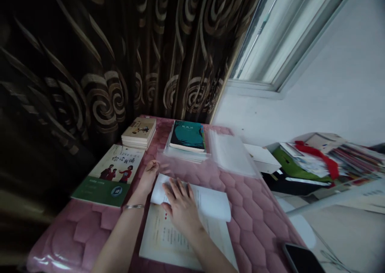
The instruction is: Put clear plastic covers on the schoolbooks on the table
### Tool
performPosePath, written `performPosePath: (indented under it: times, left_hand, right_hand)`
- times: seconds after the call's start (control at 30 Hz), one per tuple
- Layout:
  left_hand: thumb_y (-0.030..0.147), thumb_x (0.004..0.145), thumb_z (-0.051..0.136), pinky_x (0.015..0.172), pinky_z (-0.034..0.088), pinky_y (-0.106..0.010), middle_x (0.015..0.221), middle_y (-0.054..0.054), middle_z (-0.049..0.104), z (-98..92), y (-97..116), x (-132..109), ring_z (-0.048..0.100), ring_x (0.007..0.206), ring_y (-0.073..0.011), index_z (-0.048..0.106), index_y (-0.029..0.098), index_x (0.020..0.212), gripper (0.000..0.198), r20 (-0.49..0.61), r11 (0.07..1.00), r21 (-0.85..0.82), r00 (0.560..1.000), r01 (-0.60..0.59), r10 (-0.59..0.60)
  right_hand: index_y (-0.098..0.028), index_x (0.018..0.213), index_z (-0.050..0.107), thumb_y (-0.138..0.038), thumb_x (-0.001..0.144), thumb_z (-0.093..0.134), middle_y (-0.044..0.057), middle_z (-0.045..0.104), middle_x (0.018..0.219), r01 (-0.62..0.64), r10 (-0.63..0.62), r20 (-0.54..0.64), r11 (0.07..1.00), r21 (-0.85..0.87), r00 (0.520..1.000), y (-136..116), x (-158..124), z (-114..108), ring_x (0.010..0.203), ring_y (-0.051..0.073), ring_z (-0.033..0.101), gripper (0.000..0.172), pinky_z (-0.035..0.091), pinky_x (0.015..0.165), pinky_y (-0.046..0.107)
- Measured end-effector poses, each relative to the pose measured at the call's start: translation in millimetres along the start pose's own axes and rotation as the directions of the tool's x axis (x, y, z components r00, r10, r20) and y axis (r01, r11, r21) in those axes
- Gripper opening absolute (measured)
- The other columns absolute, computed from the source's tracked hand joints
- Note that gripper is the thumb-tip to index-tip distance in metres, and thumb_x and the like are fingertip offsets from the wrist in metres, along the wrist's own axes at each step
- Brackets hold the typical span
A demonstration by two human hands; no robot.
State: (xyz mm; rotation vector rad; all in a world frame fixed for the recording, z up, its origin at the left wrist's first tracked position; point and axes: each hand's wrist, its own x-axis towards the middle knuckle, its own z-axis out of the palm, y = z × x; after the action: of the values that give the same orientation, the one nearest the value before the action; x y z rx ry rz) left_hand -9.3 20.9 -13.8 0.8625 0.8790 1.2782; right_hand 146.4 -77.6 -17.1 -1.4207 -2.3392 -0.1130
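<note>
An open book (168, 233) lies on the pink quilted table, its white inner cover (210, 202) spread at the far side. My right hand (180, 202) rests flat across the cover and page, fingers spread. Just beyond the book's upper left corner is my left hand (151, 169), a bracelet on its wrist. Its fingers are curled together at the edge of a clear plastic sheet (186, 166), slightly smeared by motion. The sheet stretches to the right beyond the book.
A green-and-white book (108, 176) lies at left, below a stack of small books (138, 133). Behind are a teal book (188, 135) on a pile and clear plastic covers (233, 154). A phone (302, 259) sits front right; a cluttered shelf (319, 160) stands at right.
</note>
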Motion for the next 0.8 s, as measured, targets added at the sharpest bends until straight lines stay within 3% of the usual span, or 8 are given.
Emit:
performPosePath:
  times: [0.23,0.4,0.67,0.8]
  left_hand:
    - [0.046,0.073,0.075,0.087,0.054,-0.042,0.102,-0.01,0.075,3.1,6.0,-16.3,0.069,0.103,-0.0293,0.052,0.022,0.11,0.049,0.06,0.989,-0.097,0.992,0.112,-0.107]
    - [0.042,0.071,0.076,0.092,0.051,-0.042,0.104,-0.01,0.075,8.0,10.5,-19.0,0.069,0.103,-0.0288,0.056,0.019,0.108,0.047,0.051,0.986,-0.12,0.993,0.115,-0.11]
    - [0.021,0.062,0.081,0.085,0.049,-0.036,0.106,-0.008,0.073,2.0,12.2,-20.9,0.068,0.095,-0.0256,0.06,0.02,0.113,0.055,0.237,0.997,0.016,0.969,0.07,-0.072]
    - [0.024,0.064,0.079,0.085,0.047,-0.033,0.101,-0.005,0.071,2.2,9.8,-20.6,0.064,0.093,-0.023,0.062,0.019,0.115,0.054,0.227,0.992,0.127,0.973,0.011,-0.04]
  right_hand:
    - [-0.028,0.139,0.051,-0.039,0.093,0.054,0.008,0.049,0.146,0.01,-0.011,-0.04,1.0,-0.015,0.999,-0.8,1.1,1.5,0.132,0.033,0.044,0.047,0.033,0.107,0.056]
    - [-0.028,0.138,0.051,-0.037,0.093,0.055,0.008,0.048,0.147,0.017,-0.02,-0.085,0.999,-0.039,0.996,-0.8,2.6,2.0,0.133,0.032,0.043,0.046,0.033,0.107,0.055]
    - [-0.026,0.137,0.052,-0.036,0.093,0.057,0.01,0.051,0.142,0.028,-0.03,-0.133,0.999,-0.015,0.991,0.3,6.7,2.1,0.13,0.031,0.044,0.046,0.034,0.107,0.055]
    - [-0.023,0.135,0.053,-0.034,0.091,0.06,0.012,0.055,0.135,0.046,-0.042,-0.16,0.999,0.023,0.986,-0.3,10.2,0.3,0.124,0.029,0.047,0.047,0.037,0.106,0.051]
